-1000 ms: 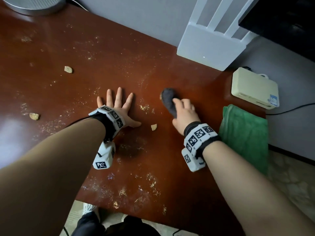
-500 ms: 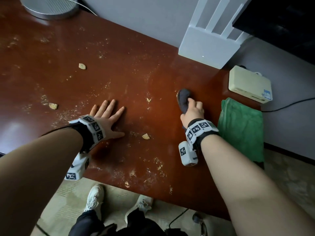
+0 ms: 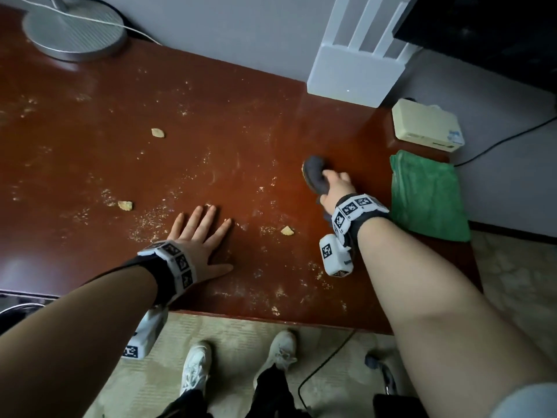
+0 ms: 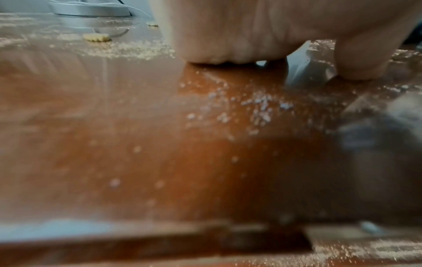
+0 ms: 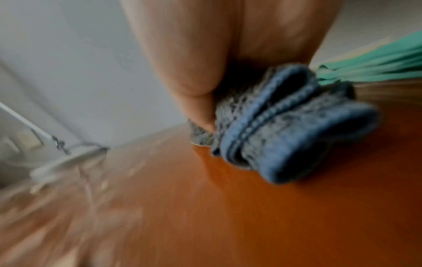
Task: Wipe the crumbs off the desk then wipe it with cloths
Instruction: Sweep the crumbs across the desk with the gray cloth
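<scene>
The red-brown desk (image 3: pixel 271 131) is strewn with fine crumbs and a few biscuit pieces (image 3: pixel 287 230) (image 3: pixel 125 205) (image 3: pixel 157 133). My right hand (image 3: pixel 336 188) grips a bunched grey-blue cloth (image 3: pixel 315 171) (image 5: pixel 280 137) and holds it down on the desk right of centre. My left hand (image 3: pixel 202 236) lies flat on the desk near the front edge, fingers spread and straight, holding nothing; its palm (image 4: pixel 239 30) fills the top of the left wrist view. A folded green cloth (image 3: pixel 428 194) lies at the desk's right end.
A white router (image 3: pixel 358 70) and a cream box (image 3: pixel 428 125) stand at the back right. A round silver lamp base (image 3: pixel 75 28) with a white cable sits at the back left. Below the front edge are carpet, my shoes (image 3: pixel 196 369) and a black cable (image 3: pixel 325 360).
My right hand has slid the grey cloth to the right, towards the green cloth. My left hand has drawn back towards the front edge, still flat. The view has pulled back.
</scene>
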Demonstrator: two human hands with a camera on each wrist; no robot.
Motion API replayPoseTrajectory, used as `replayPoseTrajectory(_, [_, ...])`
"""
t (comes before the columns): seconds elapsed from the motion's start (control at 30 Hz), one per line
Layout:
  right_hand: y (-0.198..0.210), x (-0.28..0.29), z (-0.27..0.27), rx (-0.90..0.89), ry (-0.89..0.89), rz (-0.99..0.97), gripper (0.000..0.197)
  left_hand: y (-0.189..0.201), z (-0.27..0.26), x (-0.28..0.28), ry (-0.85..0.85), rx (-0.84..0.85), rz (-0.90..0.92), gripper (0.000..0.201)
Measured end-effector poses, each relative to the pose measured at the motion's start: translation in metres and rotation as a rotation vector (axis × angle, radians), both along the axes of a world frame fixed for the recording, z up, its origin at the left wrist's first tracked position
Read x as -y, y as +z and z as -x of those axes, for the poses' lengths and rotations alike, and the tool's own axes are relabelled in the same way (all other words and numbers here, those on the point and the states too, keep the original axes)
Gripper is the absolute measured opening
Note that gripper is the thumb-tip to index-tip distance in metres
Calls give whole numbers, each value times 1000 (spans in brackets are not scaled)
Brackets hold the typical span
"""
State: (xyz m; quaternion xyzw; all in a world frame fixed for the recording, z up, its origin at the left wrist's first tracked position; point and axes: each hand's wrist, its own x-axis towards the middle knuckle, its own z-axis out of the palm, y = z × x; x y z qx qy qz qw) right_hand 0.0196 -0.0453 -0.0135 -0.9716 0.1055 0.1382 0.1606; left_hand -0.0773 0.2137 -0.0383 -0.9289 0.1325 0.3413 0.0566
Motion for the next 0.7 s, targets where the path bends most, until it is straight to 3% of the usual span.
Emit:
replayPoseTrajectory(0.1, [-6,-10,17,-87,194,-7,55,-2,1,-3,-21,-5,9,90])
replayPoseTrajectory(0.17, [-1,-14,32,-113,220,-48,56,-2,0,-5,-35,-17,13,90])
replayPoseTrajectory(0.23, [4,-8,50,-15,87,-55,56,-1,0,-5,-43,-16,24,90])
replayPoseTrajectory(0.3, [5,1,75,85,-167,-24,55,0,1,-5,-47,1,29,90])
replayPoseTrajectory(0.4, [-4,-5,114,-2,-355,52,56,1,2,-7,-58,4,37,91])
replayPoseTrajectory(0.6, [-15,-64,124,-39,-92,-56,59,-2,3,-9,-63,6,53,95])
replayPoseTrajectory(0.7, [-9,-78,124,-7,-78,-127,58,-1,3,-9,-63,2,52,97])
